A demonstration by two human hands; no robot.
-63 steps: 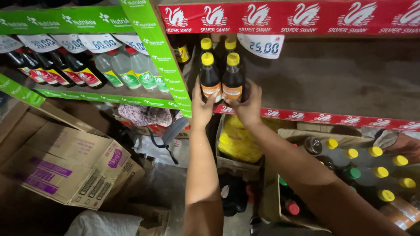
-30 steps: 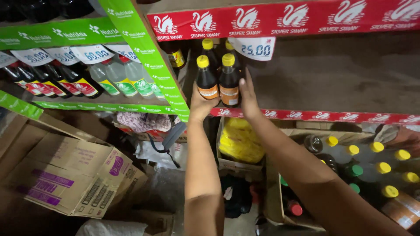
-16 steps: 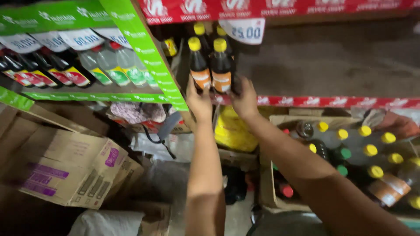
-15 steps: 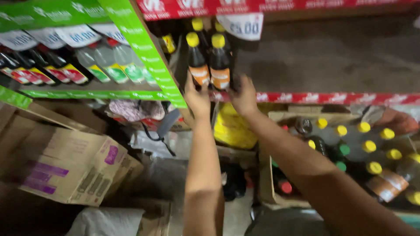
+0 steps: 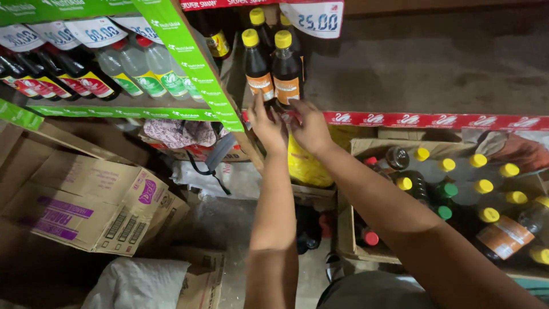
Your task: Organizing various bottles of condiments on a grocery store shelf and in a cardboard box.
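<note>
two bare arms are seen reaching up from the bottom edge toward a shop shelf. the left hand [image 5: 266, 123] is raised at the base of a dark glass bottle with a yellow cap and orange label [image 5: 257, 67], its fingers spread loosely and only the fingertips touching the bottle's foot. the right hand [image 5: 311, 127] is held just beside it at 3 o'clock, fingers curved and partly open against the base of a second dark yellow-capped bottle [image 5: 286, 70]; neither bottle is gripped. both bottles are stood upright, touching each other, at the front edge of a brown shelf trimmed with a red printed strip [image 5: 434, 121], at 12 o'clock from the hands. more bottles of the same kind are lined up behind them. a white price card [image 5: 313, 17] is hung at 1 o'clock from the pair. at 9 o'clock, a green-edged shelf [image 5: 189, 63] is filled with slanted dark and clear bottles. at 4 o'clock, an open cardboard box of bottles with yellow, green and red caps [image 5: 452, 189] is set. at 8 o'clock, a closed brown cardboard carton with purple print [image 5: 86, 200] is lying.
</note>
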